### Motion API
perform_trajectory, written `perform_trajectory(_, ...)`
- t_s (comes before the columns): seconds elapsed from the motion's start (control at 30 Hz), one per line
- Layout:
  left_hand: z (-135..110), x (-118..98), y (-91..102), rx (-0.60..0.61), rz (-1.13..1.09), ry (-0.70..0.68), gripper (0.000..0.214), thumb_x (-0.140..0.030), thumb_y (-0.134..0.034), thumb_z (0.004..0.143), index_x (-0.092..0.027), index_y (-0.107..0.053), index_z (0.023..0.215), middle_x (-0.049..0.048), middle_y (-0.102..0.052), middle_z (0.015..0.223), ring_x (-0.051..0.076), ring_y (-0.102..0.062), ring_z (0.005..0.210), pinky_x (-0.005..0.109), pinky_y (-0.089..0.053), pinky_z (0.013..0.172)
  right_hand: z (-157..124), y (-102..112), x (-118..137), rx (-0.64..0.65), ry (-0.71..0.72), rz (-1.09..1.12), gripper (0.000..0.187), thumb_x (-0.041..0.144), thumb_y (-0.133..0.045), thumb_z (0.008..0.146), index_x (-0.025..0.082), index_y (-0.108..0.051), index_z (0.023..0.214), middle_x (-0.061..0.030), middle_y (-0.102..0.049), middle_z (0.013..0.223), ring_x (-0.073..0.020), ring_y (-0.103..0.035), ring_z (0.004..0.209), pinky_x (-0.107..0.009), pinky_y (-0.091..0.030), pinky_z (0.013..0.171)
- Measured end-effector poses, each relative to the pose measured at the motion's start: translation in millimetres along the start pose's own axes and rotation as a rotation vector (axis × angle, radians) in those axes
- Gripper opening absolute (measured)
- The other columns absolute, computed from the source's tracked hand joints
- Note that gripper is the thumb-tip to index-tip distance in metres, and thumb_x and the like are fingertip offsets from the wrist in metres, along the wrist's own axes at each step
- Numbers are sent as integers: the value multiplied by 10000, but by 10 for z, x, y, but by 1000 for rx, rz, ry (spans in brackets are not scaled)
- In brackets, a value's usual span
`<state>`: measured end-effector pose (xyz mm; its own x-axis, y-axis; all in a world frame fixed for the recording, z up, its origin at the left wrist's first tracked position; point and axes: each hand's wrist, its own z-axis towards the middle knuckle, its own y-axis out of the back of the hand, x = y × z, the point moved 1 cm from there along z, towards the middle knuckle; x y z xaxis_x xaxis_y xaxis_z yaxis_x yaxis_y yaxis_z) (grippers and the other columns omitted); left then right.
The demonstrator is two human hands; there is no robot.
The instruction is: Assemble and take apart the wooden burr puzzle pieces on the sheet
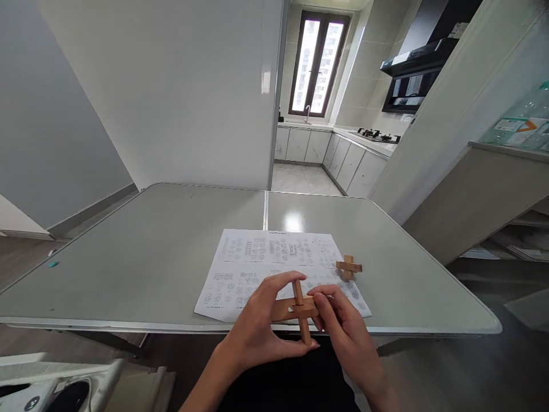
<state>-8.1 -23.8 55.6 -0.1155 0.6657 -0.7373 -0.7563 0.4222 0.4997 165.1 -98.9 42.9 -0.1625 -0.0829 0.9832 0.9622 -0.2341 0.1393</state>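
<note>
Both hands hold a wooden cross-shaped puzzle (299, 309) over the table's near edge. My left hand (257, 326) is closed round its left arm and lower stick, thumb under, fingers on top. My right hand (343, 323) pinches its right arm with fingertips. A second small wooden cross piece (349, 267) lies on the right edge of a printed instruction sheet (257, 257), apart from both hands.
The grey folding table (150, 257) has a seam down its middle and a small teal mark (53, 264) at the far left. A white partition stands behind it. A kitchen with window opens beyond. A counter with shelves stands at right.
</note>
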Motion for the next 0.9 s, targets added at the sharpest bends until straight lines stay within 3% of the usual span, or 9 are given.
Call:
perform_trajectory(0.23, -64, 215, -100, 55, -162, 171, 1008, -309, -941, 726, -375, -339, 1532, 119, -525, 1560, 350, -670, 1270, 635, -435, 1164, 95, -19, -96, -30, 32, -61, 520, 724, -557, 945, 217, -657, 1000, 11, -571, 647, -178, -561, 621, -272, -468, 561)
perform_trajectory(0.37, -105, 206, -166, 13, -186, 254, 996, -236, -871, 791, -393, -280, 1578, 106, -428, 1624, 362, -468, 1471, 620, -435, 1177, 109, -20, -95, -42, 50, -62, 567, 765, -572, 907, 214, -664, 1003, 11, -576, 633, -181, -573, 619, -275, -479, 555)
perform_trajectory(0.63, -133, 99, -194, -39, -264, 213, 954, -75, -732, 792, -380, -297, 1583, 65, -419, 1627, 332, -401, 1517, 572, -397, 1235, 125, -59, -93, -27, 19, -23, 497, 701, -551, 961, 213, -646, 982, 10, -588, 652, -170, -561, 613, -271, -460, 558)
perform_trajectory(0.9, -150, 81, -171, -41, -281, 157, 979, -124, -823, 756, -382, -318, 1555, 90, -487, 1578, 368, -454, 1477, 620, -411, 1209, 57, -40, -17, 74, -25, -35, 410, 590, -450, 1061, 230, -619, 959, 28, -529, 670, -154, -500, 631, -269, -422, 614)
